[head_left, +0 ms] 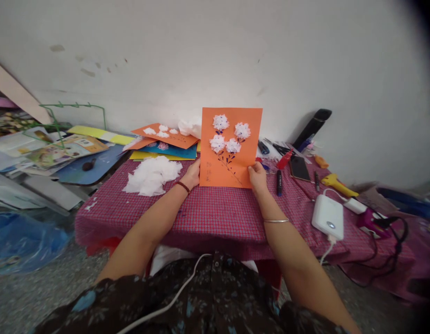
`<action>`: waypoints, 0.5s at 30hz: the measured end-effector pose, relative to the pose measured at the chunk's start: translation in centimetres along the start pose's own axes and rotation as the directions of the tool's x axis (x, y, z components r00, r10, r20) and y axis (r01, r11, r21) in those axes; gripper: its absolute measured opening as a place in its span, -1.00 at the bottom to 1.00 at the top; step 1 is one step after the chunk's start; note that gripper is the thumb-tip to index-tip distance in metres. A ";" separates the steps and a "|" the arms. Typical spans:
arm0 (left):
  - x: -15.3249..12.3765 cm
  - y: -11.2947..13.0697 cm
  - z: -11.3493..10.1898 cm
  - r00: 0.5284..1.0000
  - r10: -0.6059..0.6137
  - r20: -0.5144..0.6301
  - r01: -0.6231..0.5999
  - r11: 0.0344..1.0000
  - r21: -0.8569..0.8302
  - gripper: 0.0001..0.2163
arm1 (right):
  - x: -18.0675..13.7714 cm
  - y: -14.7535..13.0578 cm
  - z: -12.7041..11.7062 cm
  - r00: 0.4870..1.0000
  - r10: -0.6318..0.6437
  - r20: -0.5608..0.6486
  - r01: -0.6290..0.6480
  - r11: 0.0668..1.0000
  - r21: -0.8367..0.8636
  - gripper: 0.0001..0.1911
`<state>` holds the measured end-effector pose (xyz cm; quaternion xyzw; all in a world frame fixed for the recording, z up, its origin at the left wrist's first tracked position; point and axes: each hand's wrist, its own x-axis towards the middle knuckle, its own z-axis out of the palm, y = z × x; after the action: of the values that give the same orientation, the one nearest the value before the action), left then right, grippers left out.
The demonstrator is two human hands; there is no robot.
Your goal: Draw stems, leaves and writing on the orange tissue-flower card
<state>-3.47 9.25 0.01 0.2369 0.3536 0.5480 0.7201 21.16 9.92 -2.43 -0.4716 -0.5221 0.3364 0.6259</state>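
An orange sheet of paper [211, 162] stands upright before me, with white ruffled paper flowers [221, 122] on drawn dark stems and handwriting at its lower left. My left hand [192, 173] grips the sheet's lower left edge; some of its fingers are hidden behind the paper. At the lower right edge my right hand [257, 175] pinches the same sheet, thumb on the front. A heap of thin white paper pieces [153, 175] lies left of my left hand. Just right of my right hand is a dark marker [279, 183].
Stacked coloured sheets [162, 135] lie behind the paper heap. A white power bank [328, 216] with cables, a dark phone [300, 168], a red tube [285, 159] and a yellow-handled tool [339, 185] are on the right of the checked tablecloth [215, 208]. The wall stands close behind.
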 end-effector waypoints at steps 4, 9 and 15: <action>0.1 0.0 0.0 1.000 0.005 -0.016 -0.005 1.000 -0.001 -0.69 | 0.0 -0.1 0.0 1.000 0.006 -0.005 -0.006 1.000 0.005 -0.85; 0.0 0.0 0.1 1.000 0.007 -0.018 -0.007 1.000 -0.005 -0.70 | 0.0 0.0 0.0 1.000 0.011 -0.009 -0.011 1.000 0.007 -0.88; -0.4 0.2 0.3 1.000 -0.020 0.009 0.020 1.000 -0.002 -0.67 | 0.1 -0.1 0.0 1.000 -0.006 -0.025 0.006 1.000 0.003 -0.88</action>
<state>-3.37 8.98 0.46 0.2352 0.3520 0.5398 0.7276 21.14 9.94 -2.30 -0.4733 -0.5150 0.3295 0.6342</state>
